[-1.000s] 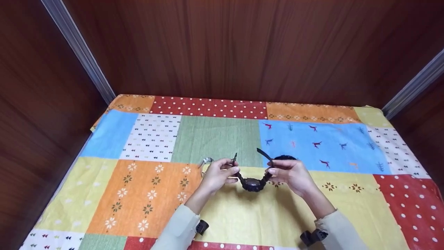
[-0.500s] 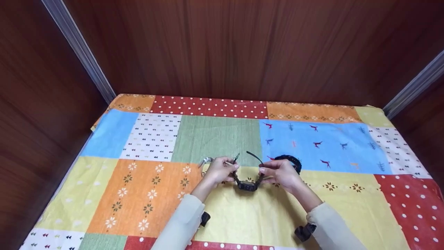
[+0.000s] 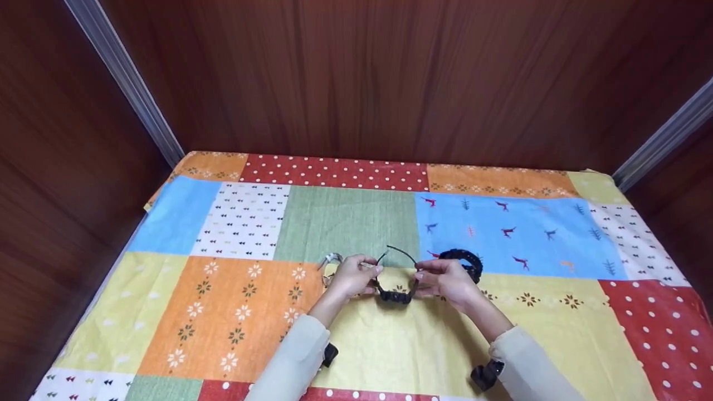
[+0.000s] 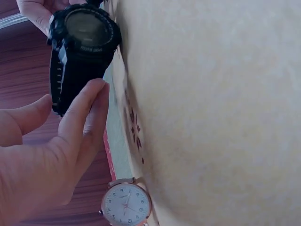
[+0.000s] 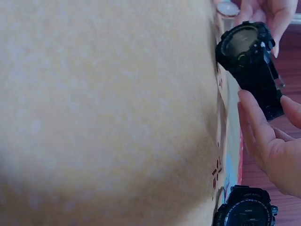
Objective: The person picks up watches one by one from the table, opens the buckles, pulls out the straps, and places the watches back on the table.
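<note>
A black digital wristwatch point(image 3: 395, 297) hangs between my hands with its case lowest and its two strap ends bent up and inward, their tips close together. My left hand point(image 3: 351, 277) pinches one strap between thumb and fingers, and my right hand point(image 3: 452, 282) pinches the other. In the left wrist view, the round digital face point(image 4: 87, 29) shows above the left fingertips point(image 4: 96, 84). The buckle point(image 5: 280, 83) is seen on the strap in the right wrist view. Just behind my left hand lies an analogue watch point(image 4: 126, 205) with a white dial and rose-gold rim.
Another black watch point(image 3: 472, 266) lies behind my right hand, its strap curved in a loop. The table carries a patchwork-print cloth point(image 3: 356, 217). Dark wood panels point(image 3: 384, 78) enclose the back and sides. A small black device point(image 3: 486, 375) sits at the right sleeve.
My right hand has moved left, bringing the strap ends closer together. The watch has shifted slightly left and tipped, so its face no longer shows in the head view.
</note>
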{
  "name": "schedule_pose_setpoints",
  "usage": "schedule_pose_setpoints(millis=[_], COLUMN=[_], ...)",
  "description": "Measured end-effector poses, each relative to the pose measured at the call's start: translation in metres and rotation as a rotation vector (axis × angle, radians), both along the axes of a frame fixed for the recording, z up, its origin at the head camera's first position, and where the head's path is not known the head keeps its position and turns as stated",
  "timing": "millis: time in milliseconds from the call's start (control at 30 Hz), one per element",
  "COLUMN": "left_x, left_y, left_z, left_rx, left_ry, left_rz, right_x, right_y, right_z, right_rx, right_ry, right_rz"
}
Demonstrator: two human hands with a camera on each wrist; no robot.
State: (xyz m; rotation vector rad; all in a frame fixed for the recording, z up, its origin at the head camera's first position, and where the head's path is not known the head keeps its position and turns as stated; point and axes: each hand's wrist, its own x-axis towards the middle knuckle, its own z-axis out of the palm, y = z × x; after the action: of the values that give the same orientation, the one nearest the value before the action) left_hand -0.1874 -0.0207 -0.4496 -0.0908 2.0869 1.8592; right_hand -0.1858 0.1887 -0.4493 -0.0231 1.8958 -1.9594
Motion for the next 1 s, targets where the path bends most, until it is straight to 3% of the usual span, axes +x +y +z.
schedule_pose_setpoints(millis=[433, 700, 1000], left_x=[-0.002, 0.002, 0.006], left_y=[-0.004, -0.010, -0.031], left_z=[-0.004, 0.002, 0.015], left_rx=[-0.001, 0.012, 0.026], left_ry=[-0.029, -0.024, 0.014], left_rz=[0.005, 0.004, 0.007], right_x=[0.001, 0.002, -0.001], right_y=[0.001, 0.004, 0.007], right_z=[-0.002, 0.000, 0.011], right_rx=[-0.020, 0.031, 0.110], right_ry=[-0.024, -0.005, 0.086], right_rz=[0.001, 0.002, 0.002])
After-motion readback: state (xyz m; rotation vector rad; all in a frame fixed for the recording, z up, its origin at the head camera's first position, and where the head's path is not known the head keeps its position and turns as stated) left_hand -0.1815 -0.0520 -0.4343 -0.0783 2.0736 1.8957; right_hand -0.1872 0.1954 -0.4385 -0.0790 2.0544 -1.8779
